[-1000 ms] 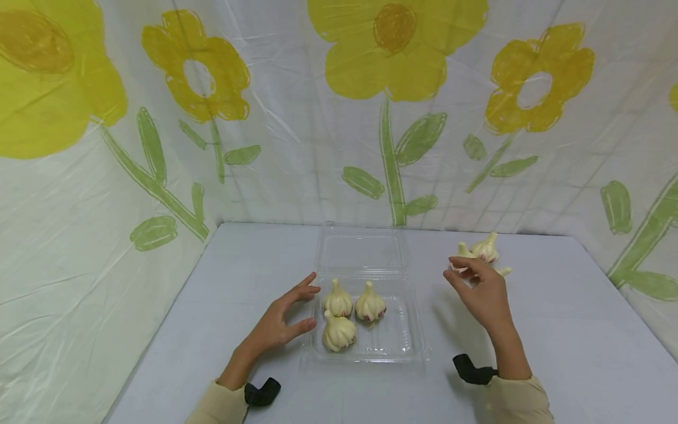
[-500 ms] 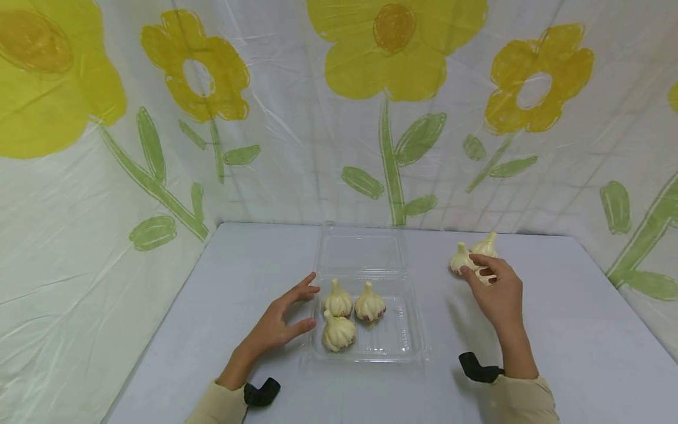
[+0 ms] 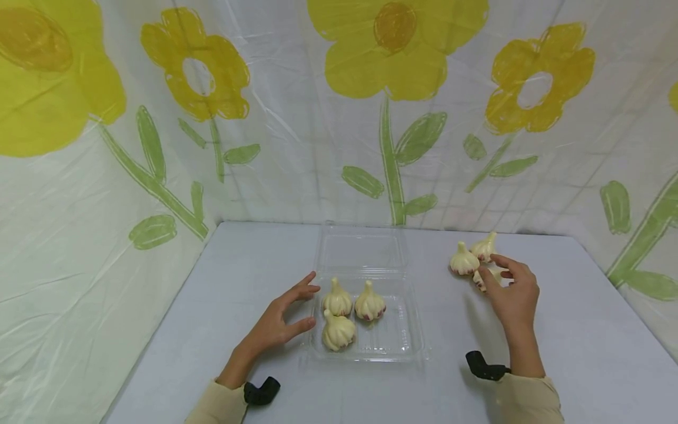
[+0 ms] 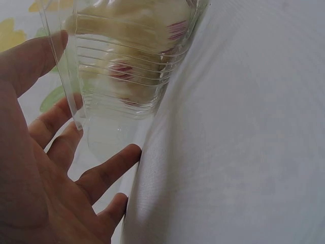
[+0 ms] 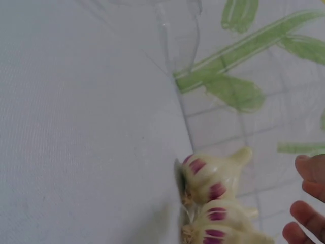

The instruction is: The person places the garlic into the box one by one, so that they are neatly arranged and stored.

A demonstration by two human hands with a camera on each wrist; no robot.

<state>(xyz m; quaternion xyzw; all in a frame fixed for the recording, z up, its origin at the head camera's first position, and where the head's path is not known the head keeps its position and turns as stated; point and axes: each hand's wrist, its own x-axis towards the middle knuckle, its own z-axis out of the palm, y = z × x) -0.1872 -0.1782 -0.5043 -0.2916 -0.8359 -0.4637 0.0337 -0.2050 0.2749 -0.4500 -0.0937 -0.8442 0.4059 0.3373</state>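
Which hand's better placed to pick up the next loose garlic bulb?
Right, I'd say. The right hand is close by the loose garlic bulbs and appears to hold nothing. The left hand is at the left edge of the clear container, farther from them.

On the clear plastic clamshell container [image 3: 394, 333], inside it and around it, no text, label, brand, number or sign can be read.

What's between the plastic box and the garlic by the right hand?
Just a bare stretch of white table. The head view shows nothing standing between the plastic box and that garlic.
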